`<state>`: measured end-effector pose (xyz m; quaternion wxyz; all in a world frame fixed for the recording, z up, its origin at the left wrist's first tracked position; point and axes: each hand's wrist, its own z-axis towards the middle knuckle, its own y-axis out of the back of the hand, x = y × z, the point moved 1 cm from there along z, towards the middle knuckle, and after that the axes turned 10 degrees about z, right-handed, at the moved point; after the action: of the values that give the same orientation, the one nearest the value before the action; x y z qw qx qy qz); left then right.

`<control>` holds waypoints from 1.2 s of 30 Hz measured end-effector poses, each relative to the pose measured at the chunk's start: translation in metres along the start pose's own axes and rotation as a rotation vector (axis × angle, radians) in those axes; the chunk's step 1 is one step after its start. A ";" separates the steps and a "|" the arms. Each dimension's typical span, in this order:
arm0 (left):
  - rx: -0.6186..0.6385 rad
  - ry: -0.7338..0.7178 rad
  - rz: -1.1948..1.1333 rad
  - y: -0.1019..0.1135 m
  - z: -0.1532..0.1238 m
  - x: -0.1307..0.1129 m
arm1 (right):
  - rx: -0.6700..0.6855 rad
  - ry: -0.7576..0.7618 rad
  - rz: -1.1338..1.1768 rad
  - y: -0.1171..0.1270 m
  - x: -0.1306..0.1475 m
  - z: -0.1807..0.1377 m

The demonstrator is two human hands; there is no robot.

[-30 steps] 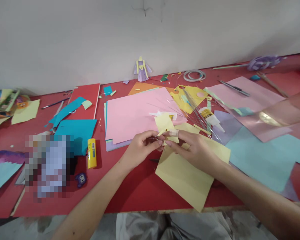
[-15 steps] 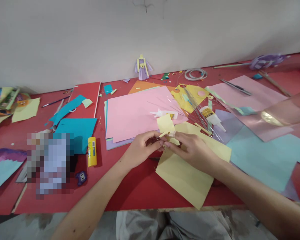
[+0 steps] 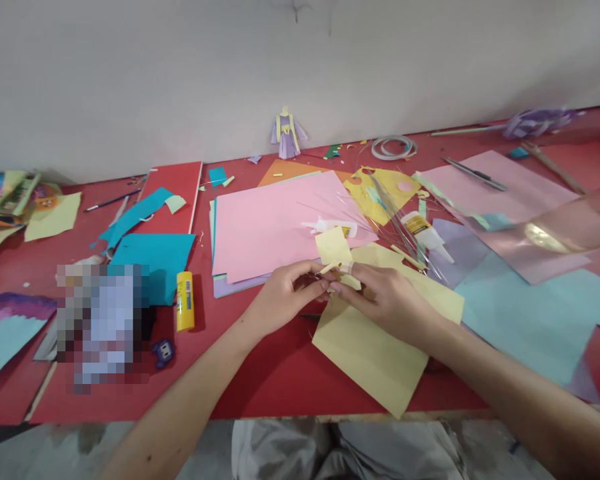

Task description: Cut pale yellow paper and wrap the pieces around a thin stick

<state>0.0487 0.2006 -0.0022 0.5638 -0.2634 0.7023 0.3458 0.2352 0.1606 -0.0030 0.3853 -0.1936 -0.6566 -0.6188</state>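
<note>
My left hand (image 3: 291, 291) and my right hand (image 3: 380, 293) meet at the fingertips above the front of the table. Between them they pinch a small pale yellow paper strip (image 3: 332, 268); the fingers cover part of it. Just beyond my fingers lies a small yellow paper square (image 3: 334, 245). Beneath my right hand is a larger yellow paper sheet (image 3: 375, 347). A white glue bottle (image 3: 347, 229) rests on the stacked pink paper (image 3: 265, 220) behind my hands.
On the left stand a yellow glue stick (image 3: 185, 301) and blue paper (image 3: 150, 257). A second glue bottle (image 3: 425, 233), thin wires (image 3: 393, 210) and a craft knife (image 3: 475, 175) lie to the right. A purple paper dress figure (image 3: 287, 133) leans at the wall.
The view has shifted very slightly. Both hands keep the same pinch on the paper strip, with hardly any other movement.
</note>
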 end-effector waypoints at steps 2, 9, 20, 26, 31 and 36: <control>0.002 -0.001 0.009 0.000 0.000 0.000 | -0.014 0.012 -0.009 0.000 0.000 0.000; 0.000 0.013 0.002 0.000 0.000 -0.001 | -0.041 0.055 -0.015 0.001 0.000 -0.001; 0.003 0.008 -0.025 -0.002 0.000 -0.002 | -0.015 0.010 -0.047 0.000 -0.001 -0.001; 0.010 0.004 -0.014 -0.002 -0.001 -0.005 | -0.008 0.036 -0.077 0.000 -0.001 -0.002; 0.011 0.002 0.015 -0.001 -0.001 -0.003 | -0.009 0.090 -0.136 0.000 -0.002 -0.003; 0.016 -0.005 0.007 -0.002 -0.001 -0.003 | 0.003 0.120 -0.180 0.000 -0.003 -0.003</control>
<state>0.0501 0.1986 0.0001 0.5664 -0.2557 0.7046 0.3425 0.2378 0.1585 -0.0059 0.3671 -0.0960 -0.6481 -0.6603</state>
